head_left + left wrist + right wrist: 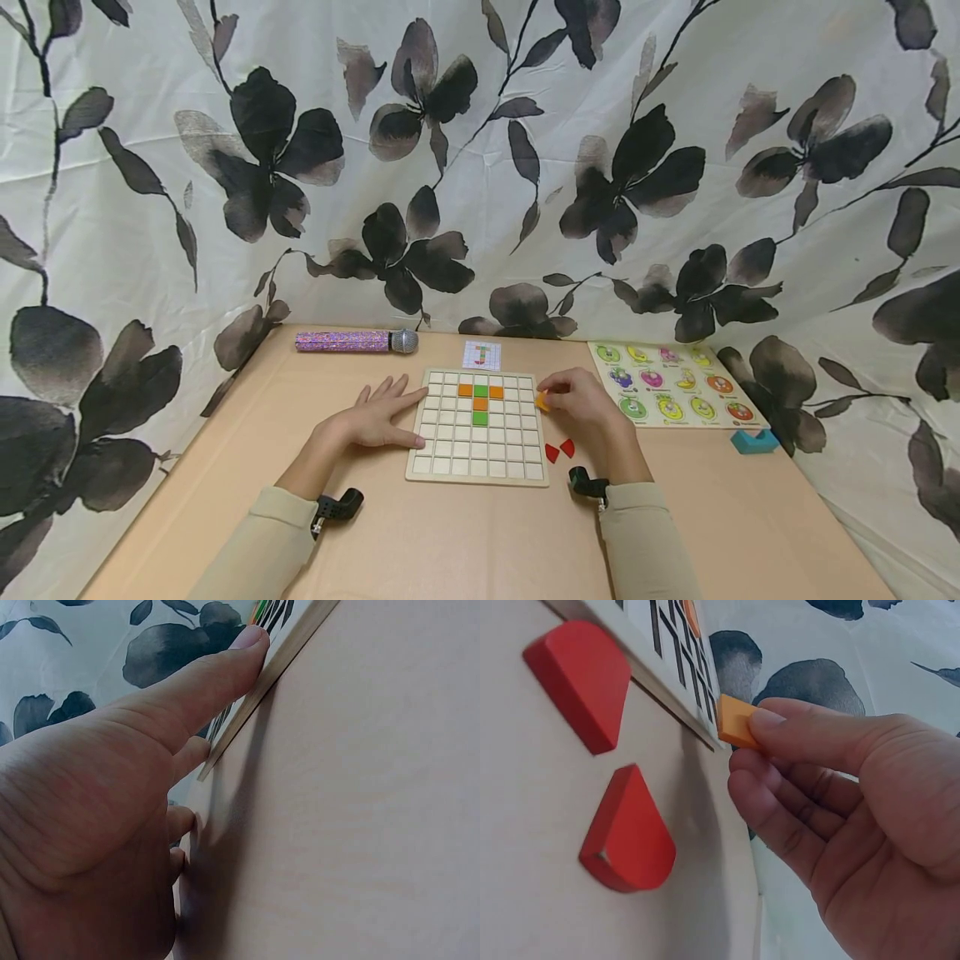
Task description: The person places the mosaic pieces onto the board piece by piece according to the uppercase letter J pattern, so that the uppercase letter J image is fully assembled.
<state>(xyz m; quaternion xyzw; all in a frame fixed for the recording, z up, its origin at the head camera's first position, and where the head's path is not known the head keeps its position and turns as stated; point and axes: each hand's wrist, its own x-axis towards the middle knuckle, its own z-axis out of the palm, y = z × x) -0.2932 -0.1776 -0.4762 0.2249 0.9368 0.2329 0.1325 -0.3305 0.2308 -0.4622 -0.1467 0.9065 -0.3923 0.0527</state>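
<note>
A white gridded board (450,471) with a wooden rim lies on the table. Three orange tiles (466,390) and two green tiles (480,419) sit in its squares, forming a T shape. My left hand (373,418) spreads its fingers at the board's left edge; in the left wrist view, its thumb (225,679) touches the rim. Just off the board's upper right side, my right hand (583,400) pinches an orange tile (735,721) between thumb and fingers. Nearer me on the table lie two red rounded wedge pieces (592,682), points towards each other.
Behind the board lies a small pattern card (482,355). At back left is a glittery microphone (352,341). A fruit picture sheet (678,383) lies on the right, with a blue curved block (754,442) by its near corner. A floral cloth (510,208) hangs behind.
</note>
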